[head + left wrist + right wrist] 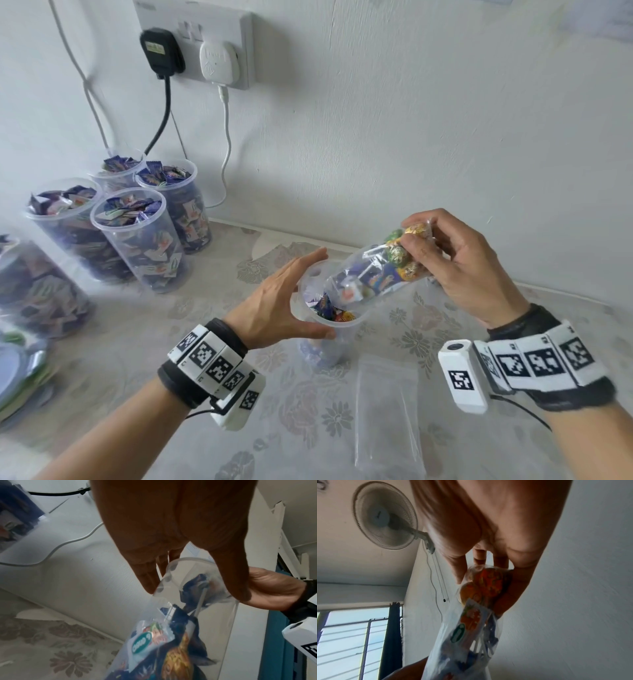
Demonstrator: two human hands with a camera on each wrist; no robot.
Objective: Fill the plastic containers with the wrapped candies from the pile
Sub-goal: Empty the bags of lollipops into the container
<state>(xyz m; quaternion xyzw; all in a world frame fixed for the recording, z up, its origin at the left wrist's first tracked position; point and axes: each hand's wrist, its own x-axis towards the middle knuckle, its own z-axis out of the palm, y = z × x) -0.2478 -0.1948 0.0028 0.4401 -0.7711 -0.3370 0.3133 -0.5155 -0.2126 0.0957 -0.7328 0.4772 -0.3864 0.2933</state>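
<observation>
**Entry: candy transfer, bag into cup, mid-tabletop**

Item 1. A clear plastic container (327, 320) was recorded standing near the middle of the tabletop (445, 308), mouth up, its bottom partly filled. It was steadied by the left hand (281, 301), whose thumb and fingers were wrapped round the rim; the grasp was confirmed in the left wrist view.

Item 2. A clear bag of wrapped candies (376, 270) was held by the right hand (459, 263), pinched at its closed upper end with fingers curled round the bulge of foil-wrapped pieces. The bag's long axis was tilted, running from the right hand, up and toward the far right, down and leftward into the container's mouth, where its open end was seen to sit inside the rim. The container thus lay below and to the left of the grip. Several candies were already lodged at the mouth; most were judged to remain in the bag.

Item 3. Filled containers (137, 236) were grouped at the far left corner by the wall, well apart from the work. An empty flat bag (388, 414) lay toward the near edge, right of the container.

Note. Open room was seen on the right and near sides; raising the bag's held end further was judged to be what emptying calls for. Overspill at the narrow rim was judged the chief risk.
</observation>
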